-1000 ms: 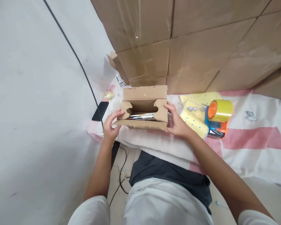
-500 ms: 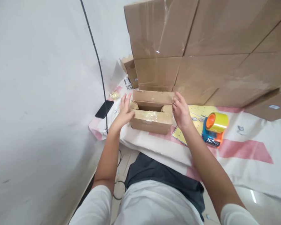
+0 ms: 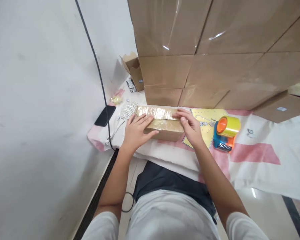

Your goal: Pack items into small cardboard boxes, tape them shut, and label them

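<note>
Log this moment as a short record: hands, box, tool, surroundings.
left hand: flat on the box top, fingers spread
right hand: pressing the box top at its right end
box: flaps closed, glossy tape on top
tape dispenser: on the cloth, right of the box, untouched
cloth: white and pink
phone: dark, at the cloth's left edge
stack of cartons: behind the box

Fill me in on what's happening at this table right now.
A person is pressing both hands flat on a small cardboard box whose flaps are folded shut. The left hand lies on the box's left end, the right hand on its right end. The box sits on a pink and white cloth, in front of a stack of bigger boxes. A tape dispenser stands untouched just right of the hands.
</note>
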The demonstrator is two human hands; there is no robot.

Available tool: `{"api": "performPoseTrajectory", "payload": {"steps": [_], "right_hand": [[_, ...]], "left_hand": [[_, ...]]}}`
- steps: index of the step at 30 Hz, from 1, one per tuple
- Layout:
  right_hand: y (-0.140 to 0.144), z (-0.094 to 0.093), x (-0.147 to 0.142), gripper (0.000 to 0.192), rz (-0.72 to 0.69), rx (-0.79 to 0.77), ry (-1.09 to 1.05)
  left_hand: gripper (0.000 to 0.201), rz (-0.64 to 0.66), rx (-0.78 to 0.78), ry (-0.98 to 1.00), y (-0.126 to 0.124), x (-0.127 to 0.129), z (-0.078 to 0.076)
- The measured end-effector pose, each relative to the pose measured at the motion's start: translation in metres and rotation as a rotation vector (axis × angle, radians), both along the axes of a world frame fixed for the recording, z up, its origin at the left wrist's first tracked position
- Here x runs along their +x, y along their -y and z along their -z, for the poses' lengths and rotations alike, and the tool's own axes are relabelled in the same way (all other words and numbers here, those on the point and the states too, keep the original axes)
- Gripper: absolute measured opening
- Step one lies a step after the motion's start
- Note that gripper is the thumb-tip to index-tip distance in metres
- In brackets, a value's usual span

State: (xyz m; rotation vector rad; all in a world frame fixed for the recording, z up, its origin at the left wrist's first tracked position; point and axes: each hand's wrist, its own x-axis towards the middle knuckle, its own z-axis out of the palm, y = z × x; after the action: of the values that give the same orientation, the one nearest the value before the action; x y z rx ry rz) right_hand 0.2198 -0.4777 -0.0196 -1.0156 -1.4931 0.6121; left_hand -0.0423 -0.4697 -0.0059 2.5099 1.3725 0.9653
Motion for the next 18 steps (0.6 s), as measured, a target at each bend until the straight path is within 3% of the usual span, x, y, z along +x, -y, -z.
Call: {"api": "performPoseTrajectory", "payload": {"steps": [2, 6, 7, 9, 11, 13, 15, 18], "right_hand": [[0.018, 0.000, 0.026, 0.025, 0.217, -0.001, -0.067], [0.052, 0.015, 0.116, 0.035, 0.894, 0.118, -0.174], [0.058, 0.022, 0.138, 0.042, 0.958, 0.067, -0.204], [0.063, 0.034, 0.171, 0.045, 0.897, -0.119, -0.390], [0.064, 0.044, 0.186, 0.048, 0.667, -0.340, -0.466], [0.062, 0.050, 0.188, 0.050, 0.454, -0.476, -0.382], [0.058, 0.052, 0.184, 0.048, 0.359, -0.512, -0.251], [0.051, 0.056, 0.172, 0.044, 0.342, -0.473, -0.158]], "left_hand": [[0.066, -0.005, -0.027, -0.016, 0.001, 0.008, -0.003], [0.072, -0.031, -0.034, -0.025, 0.002, 0.026, -0.003], [0.070, -0.038, -0.028, -0.013, 0.002, 0.030, -0.001], [0.067, -0.047, -0.003, 0.028, 0.002, 0.033, 0.002], [0.066, -0.057, 0.037, 0.077, 0.003, 0.033, 0.005], [0.062, -0.070, 0.079, 0.114, 0.006, 0.031, 0.009], [0.057, -0.083, 0.128, 0.141, 0.013, 0.030, 0.015], [0.039, -0.130, 0.221, 0.261, 0.030, 0.040, 0.027]]}}
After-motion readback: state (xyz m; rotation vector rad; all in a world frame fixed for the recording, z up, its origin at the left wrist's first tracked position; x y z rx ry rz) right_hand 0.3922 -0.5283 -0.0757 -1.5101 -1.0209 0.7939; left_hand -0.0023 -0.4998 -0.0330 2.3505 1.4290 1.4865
